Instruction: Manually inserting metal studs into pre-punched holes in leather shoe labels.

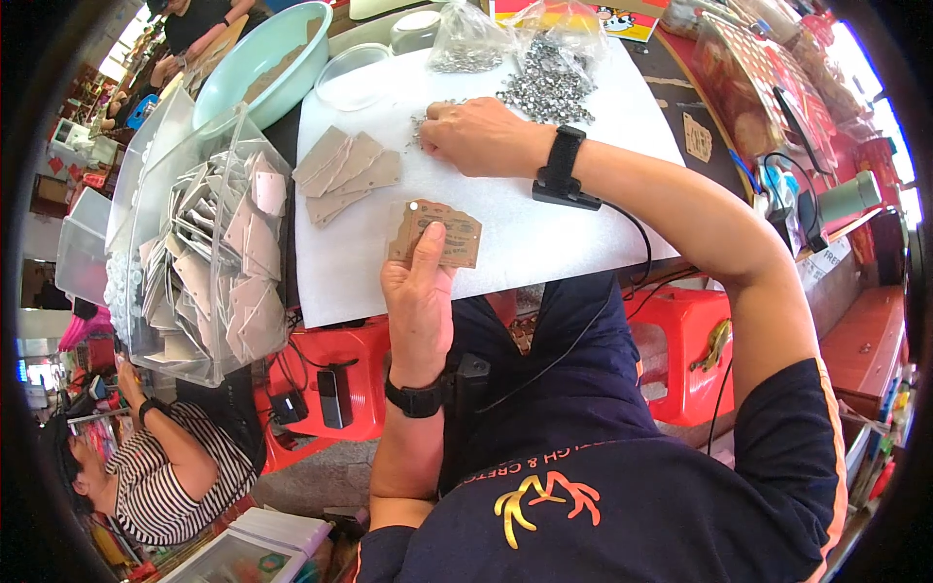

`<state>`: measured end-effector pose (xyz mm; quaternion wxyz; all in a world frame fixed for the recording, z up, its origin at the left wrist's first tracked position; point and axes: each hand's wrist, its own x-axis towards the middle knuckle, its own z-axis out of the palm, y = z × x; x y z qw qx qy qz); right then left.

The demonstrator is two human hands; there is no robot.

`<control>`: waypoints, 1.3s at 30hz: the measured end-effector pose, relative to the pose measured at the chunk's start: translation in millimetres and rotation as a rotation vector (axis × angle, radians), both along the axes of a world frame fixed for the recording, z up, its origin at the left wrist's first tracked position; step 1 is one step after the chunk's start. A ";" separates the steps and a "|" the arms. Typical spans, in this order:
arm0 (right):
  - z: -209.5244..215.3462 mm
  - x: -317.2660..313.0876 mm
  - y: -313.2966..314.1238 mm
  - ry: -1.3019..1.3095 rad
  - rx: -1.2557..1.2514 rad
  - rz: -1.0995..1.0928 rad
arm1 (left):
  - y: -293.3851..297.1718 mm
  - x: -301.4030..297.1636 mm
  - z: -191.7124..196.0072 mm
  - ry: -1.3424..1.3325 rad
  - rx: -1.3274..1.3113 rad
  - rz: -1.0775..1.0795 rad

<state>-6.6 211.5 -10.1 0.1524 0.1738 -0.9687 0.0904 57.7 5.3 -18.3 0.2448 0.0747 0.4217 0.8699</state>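
My left hand (418, 306) grips a small brown cardboard card (458, 243), its thumb pressed on the printed face. The card has an uneven top edge and small holes near its corners. Farther off, my right hand (481, 136) is closed over the white sheet (554, 228), fingertips down among a few tiny metal bits. Whatever its fingers hold is hidden. Just right of that hand lies a heap of small shiny metal pieces (549, 89), spilling from a clear plastic bag (573, 24). Several grey-brown cards (364, 160) lie fanned out left of my hands.
On the left stands a clear plastic box (175, 367) full of cards. Behind it is a pale green basin (216, 89) with more cardboard. A round clear container (352, 97) and a second bag (468, 49) stand at the back. A person in stripes (160, 476) sits at left.
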 end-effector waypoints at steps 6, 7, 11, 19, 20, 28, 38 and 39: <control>20.1 24.8 3.6 -0.107 -0.024 0.017 | -4.1 -3.2 -4.3 -0.005 -0.018 -0.023; 25.4 31.1 8.2 -0.110 -0.025 0.020 | -4.0 -2.8 -3.4 -0.008 -0.019 -0.020; 31.8 56.0 29.3 -0.316 -0.034 0.012 | -3.2 -2.9 -0.5 -0.004 -0.035 -0.025; 27.0 82.3 38.7 -0.232 0.010 -0.069 | 4.6 -3.1 0.9 0.036 -0.053 -0.045; 26.5 82.6 38.7 -0.224 0.011 -0.079 | 5.2 -2.5 1.8 0.051 -0.054 -0.054; 20.8 88.7 44.3 -0.303 -0.088 -0.191 | 13.5 2.2 13.0 0.097 -0.066 -0.087; 16.7 90.5 44.2 -0.201 -0.075 -0.110 | 23.1 3.0 13.1 0.083 -0.059 -0.155; 15.6 89.4 46.2 -0.200 -0.075 -0.115 | 24.1 3.4 13.3 0.090 -0.060 -0.162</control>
